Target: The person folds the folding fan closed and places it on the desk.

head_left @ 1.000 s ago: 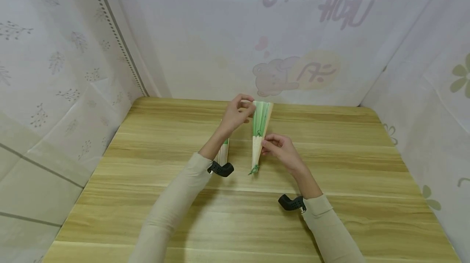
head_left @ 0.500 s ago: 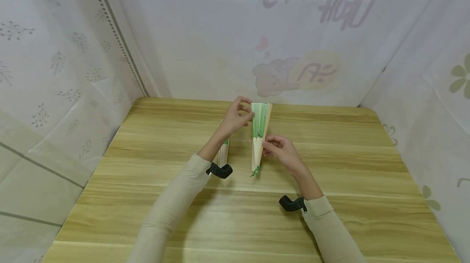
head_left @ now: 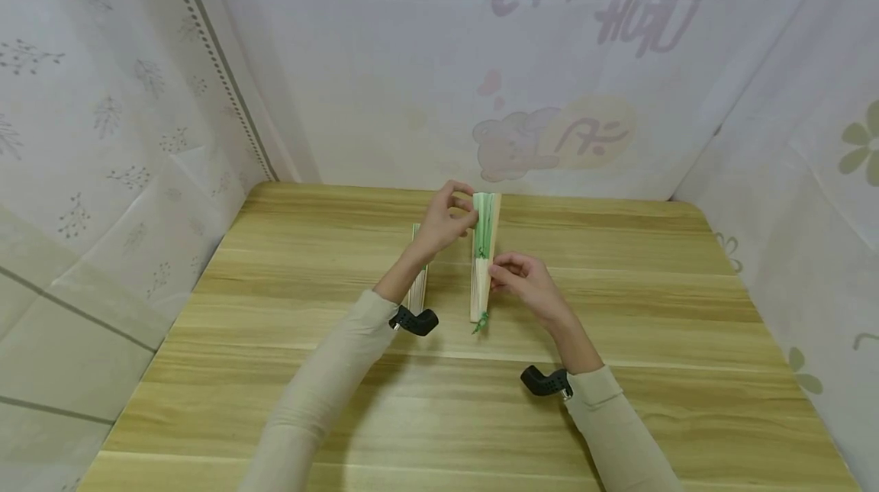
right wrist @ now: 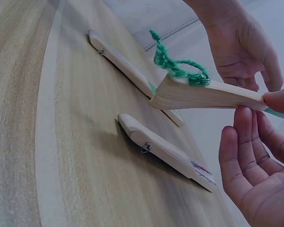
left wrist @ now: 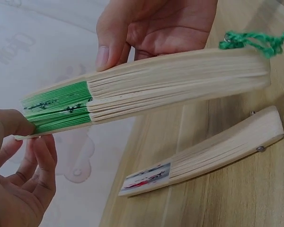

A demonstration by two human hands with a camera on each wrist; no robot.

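Observation:
A folding fan [head_left: 481,286] with pale wooden ribs, a green pleated leaf and a green knotted cord at its pivot end is up between both hands, almost folded. My left hand [head_left: 442,221] pinches the leaf end between thumb and fingers, which the left wrist view confirms. Partway along the ribs, my right hand [head_left: 529,282] pinches the outer guard with thumb and fingertips. Below the held fan [right wrist: 203,97], the right wrist view has two more folded fans on the table: one with a green leaf [right wrist: 123,64], one with a painted leaf [right wrist: 156,146].
The wooden table [head_left: 439,416] meets a printed cloth backdrop [head_left: 384,80] at its far edge. In the head view a folded fan [head_left: 417,290] lies partly hidden under the left forearm. Black wrist cameras [head_left: 415,320] sit at both cuffs.
The held fan has narrowed from a partly spread wedge to a nearly folded stack, its right guard moving left. Both hands have stayed in about the same place.

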